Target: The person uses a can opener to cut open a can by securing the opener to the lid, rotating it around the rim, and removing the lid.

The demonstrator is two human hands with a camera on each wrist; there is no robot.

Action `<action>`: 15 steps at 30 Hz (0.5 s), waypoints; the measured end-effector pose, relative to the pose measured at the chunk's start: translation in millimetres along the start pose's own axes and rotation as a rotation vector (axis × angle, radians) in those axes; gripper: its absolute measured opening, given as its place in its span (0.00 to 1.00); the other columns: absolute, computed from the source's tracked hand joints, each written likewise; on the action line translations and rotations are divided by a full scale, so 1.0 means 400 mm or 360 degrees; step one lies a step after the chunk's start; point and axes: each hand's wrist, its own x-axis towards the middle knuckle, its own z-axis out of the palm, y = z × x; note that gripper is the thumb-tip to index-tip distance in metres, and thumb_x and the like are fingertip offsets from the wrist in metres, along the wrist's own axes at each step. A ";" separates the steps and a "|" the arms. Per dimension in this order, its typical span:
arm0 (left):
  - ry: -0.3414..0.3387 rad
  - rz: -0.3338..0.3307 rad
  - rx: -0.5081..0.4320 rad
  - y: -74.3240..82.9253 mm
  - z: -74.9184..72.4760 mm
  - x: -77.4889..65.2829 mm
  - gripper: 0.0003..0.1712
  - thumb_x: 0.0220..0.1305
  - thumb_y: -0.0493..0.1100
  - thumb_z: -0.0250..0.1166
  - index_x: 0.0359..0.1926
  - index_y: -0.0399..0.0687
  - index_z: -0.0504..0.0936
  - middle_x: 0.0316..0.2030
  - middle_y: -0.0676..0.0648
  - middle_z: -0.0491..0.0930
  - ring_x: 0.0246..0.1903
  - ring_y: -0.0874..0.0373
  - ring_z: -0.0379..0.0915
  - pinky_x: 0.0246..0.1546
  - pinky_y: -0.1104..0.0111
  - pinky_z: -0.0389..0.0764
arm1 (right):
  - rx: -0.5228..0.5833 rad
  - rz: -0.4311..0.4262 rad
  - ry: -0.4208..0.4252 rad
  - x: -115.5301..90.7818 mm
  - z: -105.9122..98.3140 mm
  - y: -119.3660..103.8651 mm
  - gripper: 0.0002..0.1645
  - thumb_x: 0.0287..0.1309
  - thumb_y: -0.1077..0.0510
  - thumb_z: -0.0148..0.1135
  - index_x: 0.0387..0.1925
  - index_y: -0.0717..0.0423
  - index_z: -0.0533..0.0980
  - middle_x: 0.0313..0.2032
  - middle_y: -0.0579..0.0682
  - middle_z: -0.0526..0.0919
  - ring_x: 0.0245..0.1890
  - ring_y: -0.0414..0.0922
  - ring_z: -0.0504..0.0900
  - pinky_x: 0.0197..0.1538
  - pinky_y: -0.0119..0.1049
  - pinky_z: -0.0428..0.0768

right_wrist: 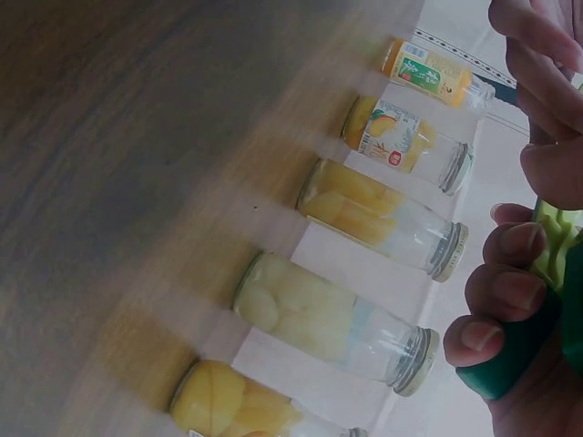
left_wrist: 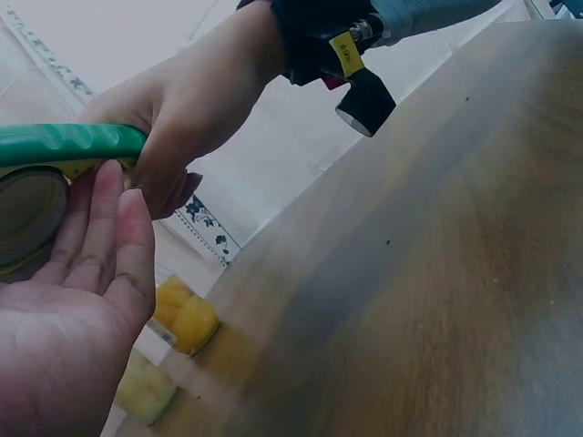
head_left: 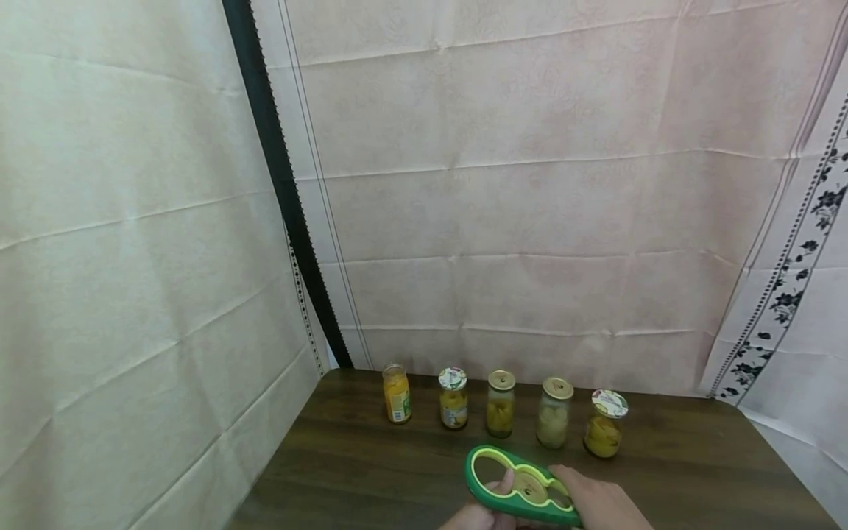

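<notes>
My right hand (head_left: 599,500) grips one end of a green jar opener (head_left: 480,489), its fingers curled round the handle in the right wrist view. The opener has several joined ring openings lined in light green. A round gold jar lid (head_left: 530,487) shows in its middle opening. My left hand (head_left: 486,515) is beneath, its thumb at the lid's edge through the neighbouring opening. In the left wrist view, that hand's fingers (left_wrist: 100,228) reach up beside the lid (left_wrist: 32,214) to the opener's underside.
Several fruit jars stand in a row along the table's back: a lidless yellow-orange one (head_left: 397,401) at left, a labelled one (head_left: 453,408), two gold-lidded ones (head_left: 500,416) in the middle, and a white-lidded one (head_left: 603,436) at right. Pale cloth (head_left: 530,221) hangs behind the brown table (head_left: 331,456).
</notes>
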 end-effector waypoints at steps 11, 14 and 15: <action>-0.0044 -0.0090 -0.0107 -0.010 -0.009 -0.002 0.51 0.74 0.76 0.54 0.81 0.45 0.64 0.56 0.56 0.87 0.58 0.67 0.82 0.61 0.73 0.82 | 0.0054 -0.0012 0.0046 0.000 0.008 0.001 0.48 0.51 0.17 0.70 0.62 0.42 0.78 0.48 0.34 0.88 0.38 0.23 0.80 0.37 0.32 0.81; -0.0051 -0.0079 -0.0125 -0.014 -0.012 -0.003 0.44 0.77 0.74 0.53 0.76 0.49 0.72 0.56 0.56 0.87 0.59 0.66 0.83 0.61 0.72 0.82 | 0.0039 -0.0026 0.0121 0.001 0.010 -0.001 0.45 0.52 0.18 0.71 0.61 0.41 0.78 0.47 0.31 0.88 0.37 0.23 0.79 0.36 0.31 0.80; -0.0029 -0.0070 -0.0114 -0.014 -0.013 -0.004 0.40 0.77 0.74 0.53 0.73 0.51 0.75 0.56 0.56 0.87 0.58 0.66 0.83 0.61 0.72 0.83 | 0.0033 -0.0029 0.0142 0.001 0.010 -0.001 0.43 0.53 0.20 0.72 0.60 0.41 0.78 0.46 0.31 0.87 0.37 0.22 0.79 0.36 0.31 0.80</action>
